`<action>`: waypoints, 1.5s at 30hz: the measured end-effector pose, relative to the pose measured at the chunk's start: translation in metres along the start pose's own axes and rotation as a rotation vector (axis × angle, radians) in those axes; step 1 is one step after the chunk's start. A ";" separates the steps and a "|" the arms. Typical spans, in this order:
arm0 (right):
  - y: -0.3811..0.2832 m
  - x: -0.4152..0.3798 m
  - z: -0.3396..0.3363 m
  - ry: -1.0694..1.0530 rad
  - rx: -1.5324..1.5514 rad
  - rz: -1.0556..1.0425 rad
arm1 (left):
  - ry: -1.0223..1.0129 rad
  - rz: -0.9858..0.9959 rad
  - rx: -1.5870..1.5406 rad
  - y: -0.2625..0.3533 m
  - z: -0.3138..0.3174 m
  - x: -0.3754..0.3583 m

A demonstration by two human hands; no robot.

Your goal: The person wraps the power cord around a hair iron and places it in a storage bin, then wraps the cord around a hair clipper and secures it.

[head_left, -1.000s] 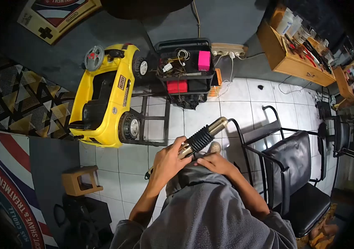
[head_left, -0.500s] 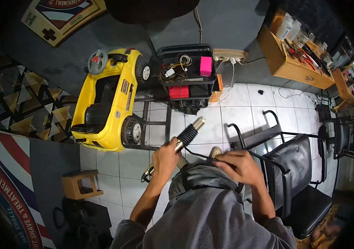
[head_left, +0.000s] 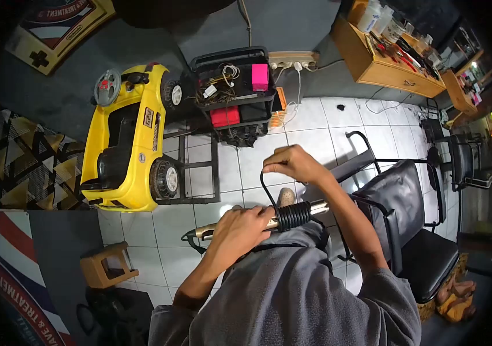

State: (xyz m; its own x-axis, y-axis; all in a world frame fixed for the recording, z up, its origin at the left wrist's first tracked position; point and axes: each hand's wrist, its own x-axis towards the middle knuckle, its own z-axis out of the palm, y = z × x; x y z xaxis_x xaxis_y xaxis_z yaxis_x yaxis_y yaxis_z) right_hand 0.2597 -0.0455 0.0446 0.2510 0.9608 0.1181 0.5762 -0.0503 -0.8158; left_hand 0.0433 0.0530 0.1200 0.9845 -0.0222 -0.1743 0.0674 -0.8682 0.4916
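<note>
My left hand [head_left: 243, 230] is wrapped round a long gold-and-silver tool [head_left: 318, 207] that looks like a hair straightener, lying crosswise over my lap. A black cord [head_left: 293, 217] is coiled in several tight turns around its body, just right of my left fingers. Above the coil, my right hand [head_left: 295, 164] is closed on the cord, which rises in a loop from the tool to my fingertips. At the tool's left end, a bent black piece of cord sticks out. My left palm hides much of the gold body.
A yellow toy car [head_left: 133, 144] stands on a black frame at left, beside a black trolley [head_left: 240, 104] with cables and a pink box. A black chair [head_left: 399, 213] is close on my right. A brown stool [head_left: 104, 265] sits lower left, and a wooden counter [head_left: 396, 81] holds tools.
The tool has swung from slanting upward to nearly level. My right hand has moved up and left with the cord, now above the tool. The view has shifted slightly.
</note>
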 end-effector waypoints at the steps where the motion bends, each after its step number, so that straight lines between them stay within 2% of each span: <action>1: 0.006 -0.004 0.011 -0.007 0.065 0.009 | 0.002 -0.008 0.001 -0.003 0.000 -0.003; 4: 0.027 -0.020 0.041 -0.181 0.301 0.220 | 0.026 0.012 -0.063 -0.015 0.005 -0.011; 5: 0.040 -0.029 0.058 -0.222 0.412 0.294 | 0.084 -0.048 -0.102 -0.019 0.008 -0.014; 7: 0.066 -0.050 0.095 -0.142 0.632 0.047 | 0.158 -0.120 -0.142 -0.027 0.010 -0.015; 9: 0.059 -0.073 0.111 -0.249 0.058 0.187 | 0.308 -0.286 -0.236 -0.035 0.009 -0.018; 11: -0.016 -0.058 0.083 -0.428 0.284 0.444 | 0.358 -0.334 -0.232 -0.044 0.003 -0.021; 14: -0.046 -0.068 0.083 -0.168 0.223 0.168 | 0.453 -0.489 -0.225 -0.061 0.008 -0.025; 17: -0.091 -0.060 0.053 -0.213 0.099 0.233 | 0.480 -0.549 -0.250 -0.069 0.004 -0.026; 18: -0.098 -0.061 0.053 -0.136 -0.018 0.177 | 0.478 -0.562 -0.265 -0.075 0.009 -0.027; 21: -0.121 -0.057 0.042 -0.151 -0.025 0.116 | 0.602 -0.518 -0.238 -0.081 0.018 -0.024; 24: -0.134 -0.055 0.025 -0.085 -0.082 0.029 | 0.506 -0.634 -0.147 -0.092 0.026 -0.021; 26: -0.143 -0.047 0.014 0.033 -0.150 -0.084 | 0.489 -0.602 -0.152 -0.095 0.028 -0.024; 29: -0.145 -0.025 0.003 -0.026 -0.280 -0.043 | 0.500 -0.522 -0.119 -0.091 0.041 -0.024; 31: -0.137 0.001 0.005 0.102 -0.324 -0.188 | 0.186 -0.511 -0.093 -0.077 0.039 -0.023; 33: -0.123 0.027 0.001 0.058 -0.445 -0.223 | 0.208 -0.272 -0.057 -0.072 0.050 -0.024; 38: -0.068 0.063 0.011 -0.037 -0.405 -0.224 | 0.029 -0.027 0.019 -0.049 0.036 -0.027; 40: -0.048 0.066 0.018 -0.258 -0.280 -0.128 | 0.025 0.002 -0.016 -0.044 0.026 -0.035; 41: -0.034 0.063 0.025 -0.259 -0.280 -0.126 | 0.022 0.028 -0.047 -0.042 0.021 -0.039; 43: -0.006 0.051 0.041 -0.385 0.024 -0.014 | 0.057 0.054 -0.069 -0.047 0.012 -0.047; 45: 0.001 0.028 0.063 -0.331 0.174 0.181 | 0.188 -0.042 -0.173 -0.051 0.004 -0.055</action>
State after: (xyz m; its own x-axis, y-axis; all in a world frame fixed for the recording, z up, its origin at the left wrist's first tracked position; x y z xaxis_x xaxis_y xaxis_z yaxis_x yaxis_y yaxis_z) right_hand 0.2181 -0.0011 0.0111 0.0562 0.9779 -0.2014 0.3984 -0.2069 -0.8935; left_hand -0.0148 0.0966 0.1014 0.9920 0.1186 -0.0443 0.1199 -0.7684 0.6287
